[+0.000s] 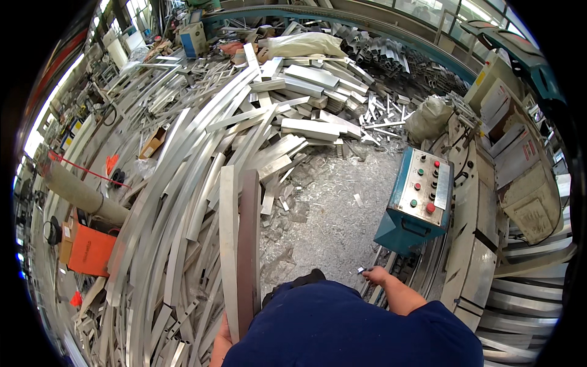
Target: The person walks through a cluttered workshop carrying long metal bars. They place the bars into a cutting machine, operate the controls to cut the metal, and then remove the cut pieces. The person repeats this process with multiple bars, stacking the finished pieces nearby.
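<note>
I look down over my dark blue shirt. My left hand [221, 345] at the lower edge grips the near end of two long metal profiles [239, 244], one silvery and one darker, which stick out forward over the floor. My right hand [374, 275] reaches out to the right and closes on a small metal piece [362, 269] beside the machine's long bed [471, 244]. Most of my left hand is hidden behind my shirt.
A teal control box [416, 202] with red and green buttons stands right of centre. Heaps of long aluminium profiles [183, 183] cover the floor on the left and ahead. Metal shavings [330, 208] litter the middle. An orange box [90, 251] sits far left.
</note>
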`<state>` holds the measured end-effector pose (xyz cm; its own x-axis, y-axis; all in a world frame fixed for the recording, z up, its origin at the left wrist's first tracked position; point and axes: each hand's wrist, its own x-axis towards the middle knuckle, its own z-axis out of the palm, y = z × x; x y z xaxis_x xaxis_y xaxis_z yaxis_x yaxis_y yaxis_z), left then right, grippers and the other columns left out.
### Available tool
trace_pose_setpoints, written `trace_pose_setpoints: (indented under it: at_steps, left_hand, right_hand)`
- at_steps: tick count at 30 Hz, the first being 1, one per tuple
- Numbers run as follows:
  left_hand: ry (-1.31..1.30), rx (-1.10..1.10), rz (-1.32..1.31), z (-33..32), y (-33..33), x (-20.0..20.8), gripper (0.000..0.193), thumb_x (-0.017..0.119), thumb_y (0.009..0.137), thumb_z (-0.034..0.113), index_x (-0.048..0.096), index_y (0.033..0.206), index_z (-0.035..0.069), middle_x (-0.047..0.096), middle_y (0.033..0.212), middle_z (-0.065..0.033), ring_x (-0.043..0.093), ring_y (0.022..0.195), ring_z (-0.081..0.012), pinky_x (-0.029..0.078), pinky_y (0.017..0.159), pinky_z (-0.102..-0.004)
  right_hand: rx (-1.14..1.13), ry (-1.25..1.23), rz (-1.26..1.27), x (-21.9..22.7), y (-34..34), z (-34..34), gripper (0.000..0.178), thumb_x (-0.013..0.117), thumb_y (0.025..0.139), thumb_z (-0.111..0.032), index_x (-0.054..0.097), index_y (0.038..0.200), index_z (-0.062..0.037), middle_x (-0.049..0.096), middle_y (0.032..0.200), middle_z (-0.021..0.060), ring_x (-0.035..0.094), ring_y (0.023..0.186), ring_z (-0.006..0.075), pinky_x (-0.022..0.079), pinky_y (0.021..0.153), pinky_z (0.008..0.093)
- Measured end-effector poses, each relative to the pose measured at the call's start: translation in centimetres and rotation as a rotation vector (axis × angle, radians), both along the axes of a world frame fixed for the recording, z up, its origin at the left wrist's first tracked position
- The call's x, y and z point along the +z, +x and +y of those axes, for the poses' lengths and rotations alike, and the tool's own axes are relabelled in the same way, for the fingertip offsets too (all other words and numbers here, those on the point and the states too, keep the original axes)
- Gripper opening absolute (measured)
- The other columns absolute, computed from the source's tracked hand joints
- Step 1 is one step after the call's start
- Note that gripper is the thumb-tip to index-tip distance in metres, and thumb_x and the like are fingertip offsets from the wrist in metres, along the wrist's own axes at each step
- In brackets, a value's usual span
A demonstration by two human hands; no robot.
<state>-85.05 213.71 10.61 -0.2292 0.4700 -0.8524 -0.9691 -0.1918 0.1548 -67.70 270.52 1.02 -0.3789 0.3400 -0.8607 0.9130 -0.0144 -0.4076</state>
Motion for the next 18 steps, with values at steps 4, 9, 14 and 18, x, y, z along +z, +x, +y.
trace_pose_setpoints:
  at_steps: [4, 9, 14, 18]
  left_hand:
    - [0.023, 0.054, -0.010, -0.8, 0.9, 0.2, 0.066, 0.046, 0.091, 0.060, 0.054, 0.133, 0.011, 0.060, 0.127, -0.0089, 0.060, 0.109, -0.0233, 0.049, 0.090, -0.0367]
    - [0.047, 0.145, -0.023, -3.0, 2.8, 0.9, 0.066, 0.046, 0.090, 0.061, 0.054, 0.132, 0.011, 0.060, 0.126, -0.0090, 0.060, 0.108, -0.0236, 0.049, 0.090, -0.0369]
    - [0.083, 0.221, -0.052, -5.3, 4.4, 0.5, 0.066, 0.046, 0.090, 0.061, 0.055, 0.132, 0.011, 0.060, 0.126, -0.0092, 0.060, 0.108, -0.0239, 0.050, 0.089, -0.0370]
    - [0.127, 0.328, -0.061, -7.0, 5.9, -0.5, 0.066, 0.046, 0.090, 0.061, 0.055, 0.131, 0.010, 0.062, 0.123, -0.0106, 0.062, 0.105, -0.0253, 0.051, 0.087, -0.0390]
  right_hand:
    - [-0.070, -0.056, 0.033, -0.7, 0.0, -0.4, 0.031, 0.069, 0.085, -0.027, 0.064, 0.094, 0.0021, 0.062, 0.076, 0.0080, 0.056, 0.058, 0.0180, 0.046, 0.051, 0.0343]
    - [0.003, -0.094, 0.005, -1.6, -1.2, -2.0, 0.036, 0.068, 0.086, -0.026, 0.062, 0.103, 0.0047, 0.062, 0.079, 0.0093, 0.056, 0.057, 0.0176, 0.045, 0.048, 0.0340]
    - [0.056, -0.171, -0.076, -3.4, -3.1, -3.0, 0.039, 0.067, 0.087, -0.025, 0.060, 0.114, 0.0013, 0.064, 0.082, 0.0084, 0.059, 0.061, 0.0196, 0.049, 0.052, 0.0350]
    - [0.137, -0.187, -0.095, -4.5, -6.3, -3.9, 0.037, 0.066, 0.086, -0.024, 0.060, 0.113, 0.0014, 0.065, 0.086, 0.0092, 0.061, 0.064, 0.0209, 0.051, 0.056, 0.0352]
